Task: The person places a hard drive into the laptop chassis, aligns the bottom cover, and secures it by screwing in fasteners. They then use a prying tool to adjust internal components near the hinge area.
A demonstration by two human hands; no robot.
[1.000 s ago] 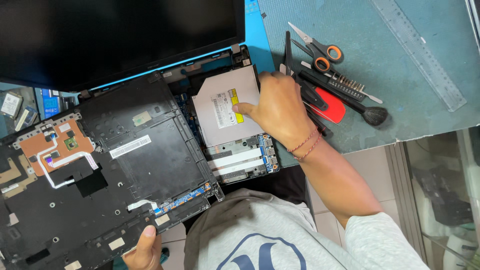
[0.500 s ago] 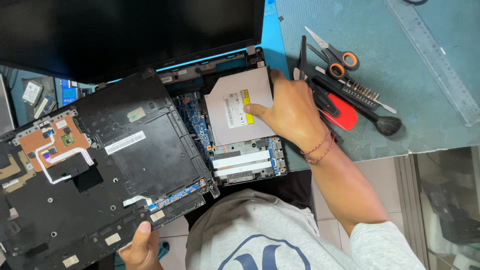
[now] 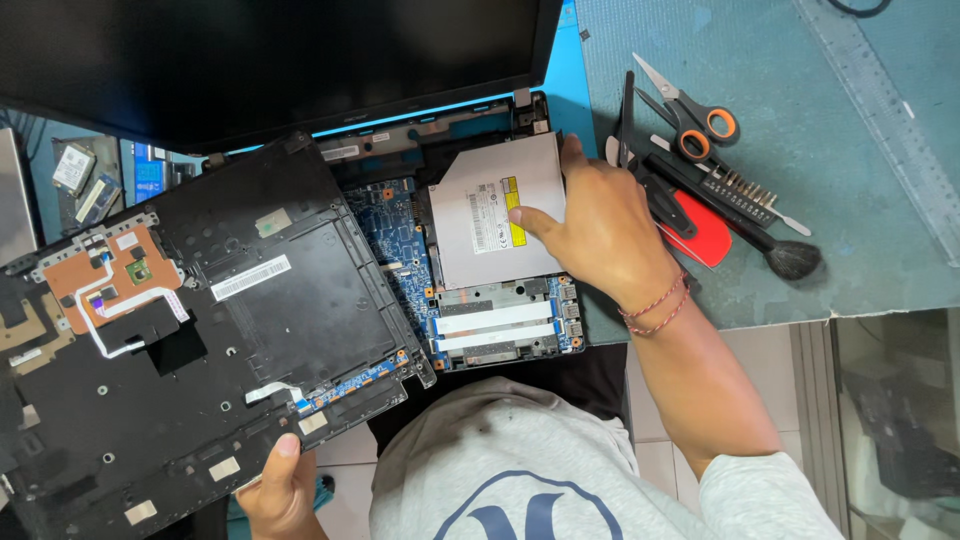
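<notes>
**Opened laptop on repair desk: optical drive under right hand**

Desk [image 3: 860, 270] covered by a blue-green cutting mat; pale tiled floor visible below its edge. An opened laptop lies across the desk, its dark screen [image 3: 270, 60] at the top of the view.

Change over the last second: the right hand [image 3: 600, 235] has moved little relative to the silver optical drive [image 3: 480, 215], and the view has shifted right and down. Fingers lie flat on the drive's right edge and yellow label; grip is a press or light hold, not a clench. The drive looks still seated in its bay beside the blue motherboard [image 3: 400, 230], so I judge it not yet lifted out.

Left hand [image 3: 285, 490] grasps the lower edge of the black keyboard cover [image 3: 200, 330], which is tilted up and swung left, touchpad board and ribbon cables exposed.

Count, right of the drive: one pair of orange-handled scissors [image 3: 700, 120], one brush [image 3: 790, 258], one screwdriver bit holder [image 3: 745, 195], one red tool [image 3: 700, 235], one clear ruler [image 3: 880, 110]. One optical drive, two hands.
</notes>
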